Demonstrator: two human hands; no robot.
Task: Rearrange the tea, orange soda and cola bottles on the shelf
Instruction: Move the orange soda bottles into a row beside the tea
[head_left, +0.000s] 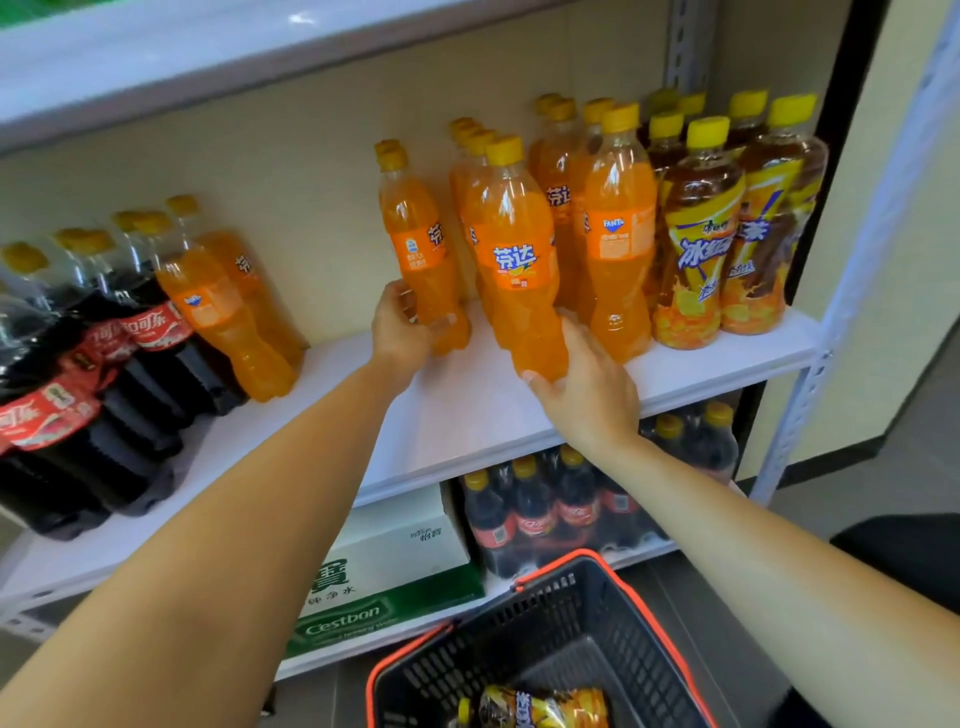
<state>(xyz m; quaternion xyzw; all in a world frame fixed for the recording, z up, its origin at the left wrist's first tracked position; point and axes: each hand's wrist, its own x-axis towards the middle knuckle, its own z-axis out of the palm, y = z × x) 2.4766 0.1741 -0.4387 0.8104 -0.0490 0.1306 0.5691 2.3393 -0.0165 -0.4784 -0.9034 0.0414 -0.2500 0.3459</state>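
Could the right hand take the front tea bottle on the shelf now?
Probably not yet: the right hand holds an orange soda bottle. The tea bottle itself stands unblocked at the shelf edge.

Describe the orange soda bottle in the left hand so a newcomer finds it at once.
On the white middle shelf, look just left of the packed orange soda cluster. One orange soda bottle leans left by itself, gripped low by the left hand.

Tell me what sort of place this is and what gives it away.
Probably a small grocery shop or its stock area: a metal shelf lined with rows of orange soda bottles, tea bottles and cola bottles, plus a plastic shopping basket below.
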